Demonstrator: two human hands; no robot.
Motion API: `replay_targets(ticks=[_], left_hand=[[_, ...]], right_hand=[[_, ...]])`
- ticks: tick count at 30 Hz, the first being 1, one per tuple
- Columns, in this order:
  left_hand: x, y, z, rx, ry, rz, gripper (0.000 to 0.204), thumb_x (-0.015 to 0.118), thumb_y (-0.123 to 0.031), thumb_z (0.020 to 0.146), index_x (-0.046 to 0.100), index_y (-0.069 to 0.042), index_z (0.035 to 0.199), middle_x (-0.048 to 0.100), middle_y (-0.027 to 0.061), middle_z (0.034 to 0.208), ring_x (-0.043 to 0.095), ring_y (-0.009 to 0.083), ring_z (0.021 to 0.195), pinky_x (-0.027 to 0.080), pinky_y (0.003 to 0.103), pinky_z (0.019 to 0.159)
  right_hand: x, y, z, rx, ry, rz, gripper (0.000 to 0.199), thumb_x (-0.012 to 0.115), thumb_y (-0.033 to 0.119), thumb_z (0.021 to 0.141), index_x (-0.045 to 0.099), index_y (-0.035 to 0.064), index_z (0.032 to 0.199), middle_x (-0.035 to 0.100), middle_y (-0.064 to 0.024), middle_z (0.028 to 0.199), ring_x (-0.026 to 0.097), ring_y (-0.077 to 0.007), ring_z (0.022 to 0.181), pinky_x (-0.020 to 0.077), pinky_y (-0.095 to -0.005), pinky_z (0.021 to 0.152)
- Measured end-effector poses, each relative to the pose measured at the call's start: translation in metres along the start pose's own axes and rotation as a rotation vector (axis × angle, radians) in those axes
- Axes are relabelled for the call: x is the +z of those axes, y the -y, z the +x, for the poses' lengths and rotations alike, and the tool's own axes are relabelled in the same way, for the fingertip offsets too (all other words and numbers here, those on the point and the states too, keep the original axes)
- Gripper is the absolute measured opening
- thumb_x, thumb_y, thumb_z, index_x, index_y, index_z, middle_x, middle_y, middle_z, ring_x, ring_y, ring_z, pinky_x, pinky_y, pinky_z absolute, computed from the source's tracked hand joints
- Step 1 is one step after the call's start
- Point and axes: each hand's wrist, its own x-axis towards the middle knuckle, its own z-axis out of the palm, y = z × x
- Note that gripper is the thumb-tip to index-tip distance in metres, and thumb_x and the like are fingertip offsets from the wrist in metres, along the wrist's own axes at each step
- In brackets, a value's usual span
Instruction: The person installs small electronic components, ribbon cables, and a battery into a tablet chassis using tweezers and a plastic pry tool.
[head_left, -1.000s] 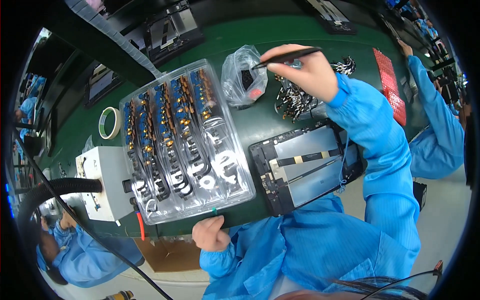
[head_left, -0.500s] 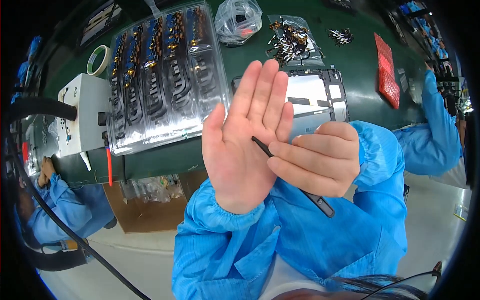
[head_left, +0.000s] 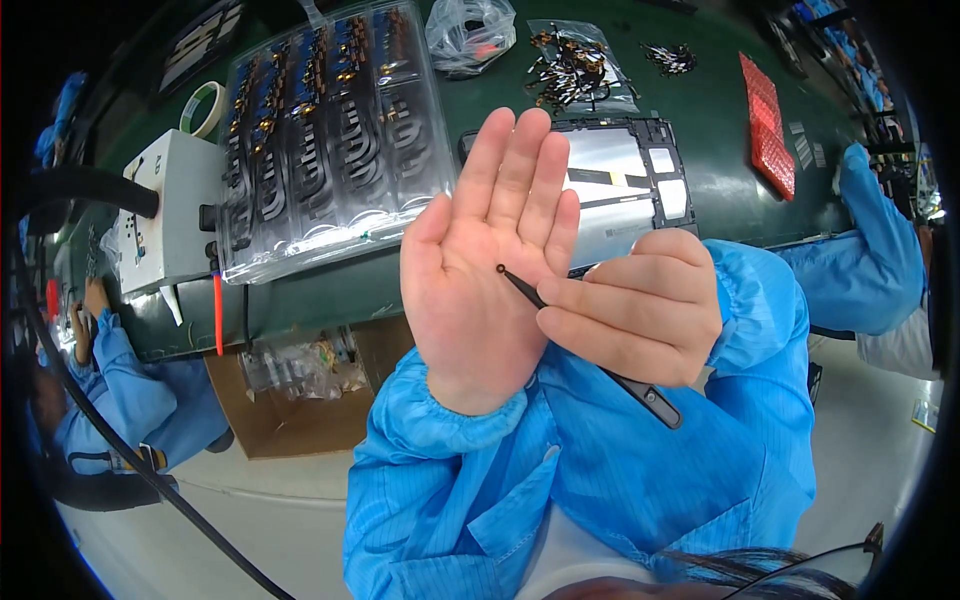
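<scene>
Palm up, my left hand (head_left: 480,270) is open, its fingers stretched out and nothing gripped in it. My right hand (head_left: 640,310) is closed around a slim black pair of tweezers (head_left: 650,398), whose wide end sticks out below the fist. The thin tip lies over the left palm and ends in a tiny dark ring; I cannot tell whether the ring is part of the tip or held by it, or whether it touches the skin. Behind my hands lies a flat opened device (head_left: 610,205) with silver panels and a black frame, partly covered by my fingers.
A clear tray (head_left: 330,255) of flex cables and small parts fills the left. Beyond lie a plastic bag (head_left: 470,38), loose small parts (head_left: 580,70) and a red bubble-wrap pouch (head_left: 768,130). A white box (head_left: 170,215) and tape roll (head_left: 203,110) stand left; co-workers' blue sleeves (head_left: 865,260) show.
The view has shifted slightly. The tweezers' tip has turned a little over the left palm, and its tiny ring now shows. Both hands keep nearly the same pose.
</scene>
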Motion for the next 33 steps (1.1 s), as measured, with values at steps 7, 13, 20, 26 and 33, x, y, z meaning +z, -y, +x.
replay_targets(ticks=[7,13,20,26,33], left_hand=[[0.003,-0.005,-0.009,0.025,0.024,0.033,0.051,0.022,-0.029,0.090,0.026,-0.008,0.136,0.035,0.0066,0.137,0.033,0.0189,0.127,0.030,0.034,0.103],[-0.020,-0.049,-0.069,0.396,0.109,0.243,0.051,0.034,-0.024,0.087,0.029,-0.008,0.135,0.047,0.0089,0.126,0.048,0.0216,0.112,0.037,0.039,0.096],[-0.026,-0.135,-0.172,1.475,-0.541,0.810,0.040,0.032,-0.020,0.087,0.043,-0.001,0.121,0.053,0.0097,0.109,0.051,0.0201,0.102,0.041,0.033,0.092],[-0.037,-0.189,-0.240,1.558,-0.508,0.663,0.042,0.027,-0.022,0.091,0.041,-0.002,0.124,0.048,0.0100,0.121,0.046,0.0197,0.112,0.031,0.034,0.100],[-0.050,-0.182,-0.232,1.212,0.108,0.712,0.040,0.028,-0.021,0.091,0.042,-0.004,0.124,0.051,0.0073,0.118,0.048,0.0194,0.110,0.033,0.035,0.100]], right_hand=[[0.008,0.003,0.009,-0.057,-0.074,0.022,0.019,0.058,0.017,0.057,0.068,0.0077,0.071,0.066,-0.0053,0.075,0.054,-0.0125,0.056,0.0297,-0.0244,0.046],[0.045,0.034,0.035,0.340,-0.020,0.772,0.025,0.070,0.005,0.064,0.066,0.0027,0.088,0.065,-0.0098,0.082,0.060,-0.0232,0.070,0.0468,-0.0299,0.062],[0.214,0.155,0.078,0.833,0.285,1.870,0.016,0.060,0.006,0.079,0.064,-0.0007,0.093,0.064,-0.0078,0.089,0.057,-0.0126,0.083,0.0463,-0.0265,0.074],[0.264,0.215,0.128,0.880,0.325,1.893,0.017,0.061,0.008,0.071,0.065,-0.0006,0.085,0.065,-0.0108,0.079,0.061,-0.0136,0.074,0.0488,-0.0272,0.067],[0.223,0.181,0.097,1.077,0.191,2.318,0.017,0.059,0.008,0.082,0.059,-0.0031,0.094,0.062,-0.0105,0.092,0.056,-0.0144,0.087,0.0466,-0.0292,0.075]])
